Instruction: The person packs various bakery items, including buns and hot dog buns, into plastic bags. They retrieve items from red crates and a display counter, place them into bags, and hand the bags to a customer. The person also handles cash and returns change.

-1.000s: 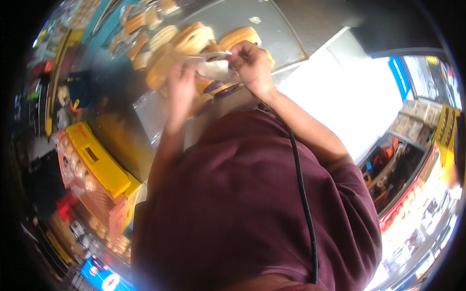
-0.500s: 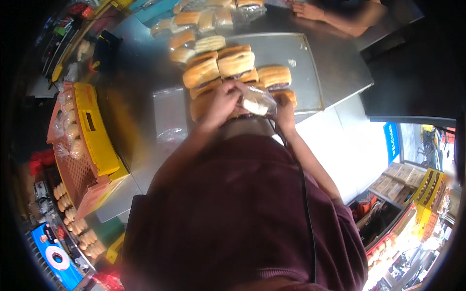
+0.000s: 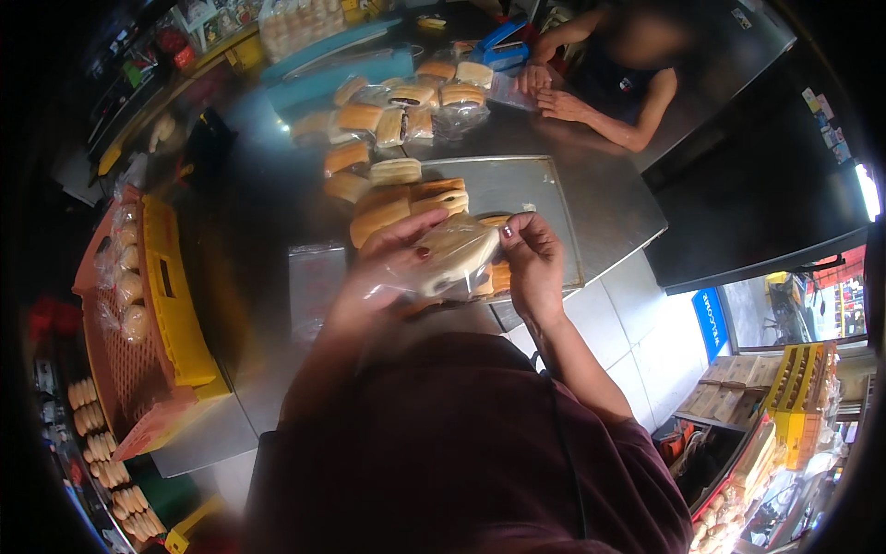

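Note:
A pale bread roll (image 3: 459, 247) in a clear plastic bag is held up over the near part of the metal tray (image 3: 544, 180). My left hand (image 3: 392, 263) grips the bag's left side, its thumb on the front. On the other side my right hand (image 3: 535, 263) pinches the bag's edge between thumb and fingers. Beneath and behind are unwrapped filled bread rolls (image 3: 377, 218), partly hidden by the bagged one. To the left of my left hand lies a stack of flat clear bags (image 3: 317, 282) on the steel table.
Bagged bread rolls (image 3: 358, 118) lie farther back on the table. Across it, a person's hands (image 3: 558, 102) rest on a flat bag beside a blue device (image 3: 503, 46). A yellow and pink crate (image 3: 175, 295) with bagged buns stands at the left. A tiled floor is at the right.
The bag has come up from low over the rolls, and the roll inside now shows broadly between my hands. My view has shifted, revealing more of the person opposite.

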{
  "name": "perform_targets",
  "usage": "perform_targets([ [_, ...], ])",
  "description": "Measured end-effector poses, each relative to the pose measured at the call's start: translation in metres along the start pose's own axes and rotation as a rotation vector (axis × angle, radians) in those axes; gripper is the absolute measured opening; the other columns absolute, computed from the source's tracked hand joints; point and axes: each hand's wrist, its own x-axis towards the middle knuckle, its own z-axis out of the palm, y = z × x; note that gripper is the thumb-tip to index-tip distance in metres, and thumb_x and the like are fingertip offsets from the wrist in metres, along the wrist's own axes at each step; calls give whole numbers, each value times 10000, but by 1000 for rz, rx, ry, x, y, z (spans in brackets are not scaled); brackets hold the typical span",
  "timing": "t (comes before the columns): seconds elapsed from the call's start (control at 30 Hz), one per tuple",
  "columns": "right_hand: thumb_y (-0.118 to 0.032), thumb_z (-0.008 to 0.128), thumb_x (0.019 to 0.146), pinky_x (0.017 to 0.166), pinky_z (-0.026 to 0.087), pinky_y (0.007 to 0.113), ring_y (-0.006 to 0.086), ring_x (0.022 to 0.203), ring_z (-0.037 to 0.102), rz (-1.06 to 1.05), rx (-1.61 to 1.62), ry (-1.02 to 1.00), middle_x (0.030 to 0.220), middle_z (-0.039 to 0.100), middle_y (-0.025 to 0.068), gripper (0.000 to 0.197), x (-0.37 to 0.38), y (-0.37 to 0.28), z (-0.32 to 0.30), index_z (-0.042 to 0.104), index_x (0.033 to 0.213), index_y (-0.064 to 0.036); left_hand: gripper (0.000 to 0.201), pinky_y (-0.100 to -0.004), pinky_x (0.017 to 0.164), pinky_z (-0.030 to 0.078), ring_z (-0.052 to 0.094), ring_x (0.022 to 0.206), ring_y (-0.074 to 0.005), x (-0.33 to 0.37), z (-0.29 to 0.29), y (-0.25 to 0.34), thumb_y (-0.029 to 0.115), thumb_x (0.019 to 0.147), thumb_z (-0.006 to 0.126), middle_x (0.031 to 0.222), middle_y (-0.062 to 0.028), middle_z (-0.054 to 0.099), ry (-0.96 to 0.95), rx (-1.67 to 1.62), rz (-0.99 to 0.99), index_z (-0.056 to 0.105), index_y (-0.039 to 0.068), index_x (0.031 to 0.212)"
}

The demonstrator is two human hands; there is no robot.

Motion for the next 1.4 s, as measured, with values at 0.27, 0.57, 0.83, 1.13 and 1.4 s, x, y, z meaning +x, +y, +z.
perform_targets([
  [0.27, 74, 544, 867, 792, 435, 246, 120, 852, 578, -3, -96, -199, 854, 613, 31, 125, 11, -11, -3, 547, 826, -44, 648, -282, 1001, 400, 549, 1145, -159, -8, 8, 17, 51, 759, 670, 1281, -133, 557, -128, 209, 5, 425, -67, 1348],
  [0.57, 103, 523, 861, 746, 437, 232, 86, 793, 550, 123, 97, -305, 802, 584, 17, 145, 16, -16, -9, 523, 833, -39, 584, -301, 1052, 332, 466, 1238, -162, -2, 39, 41, 0, 753, 648, 1329, -109, 524, -385, 443, -35, 485, -33, 1313],
  [0.83, 3, 549, 914, 735, 464, 223, 79, 792, 552, 10, -95, -408, 835, 606, 31, 44, 31, -24, 5, 533, 884, -24, 347, -271, 883, 410, 515, 996, -108, 5, 53, 15, 36, 807, 692, 972, -1, 501, -350, 360, 38, 475, 54, 1077],
  [1.13, -126, 648, 893, 872, 493, 282, 154, 949, 623, 335, -50, -405, 1156, 596, 81, 393, 6, 16, -26, 489, 1235, -16, 80, -208, 703, 475, 600, 776, -73, 24, 45, -1, -22, 901, 554, 787, -17, 596, 152, 475, 265, 498, 34, 895],
  [1.4, -95, 636, 896, 753, 467, 240, 61, 826, 567, 306, -346, -232, 874, 649, -14, 107, -5, 32, -58, 649, 955, -6, 92, -198, 605, 400, 487, 708, -29, 35, 28, -23, 26, 886, 604, 837, 21, 549, -130, 614, 178, 519, 42, 916],
])
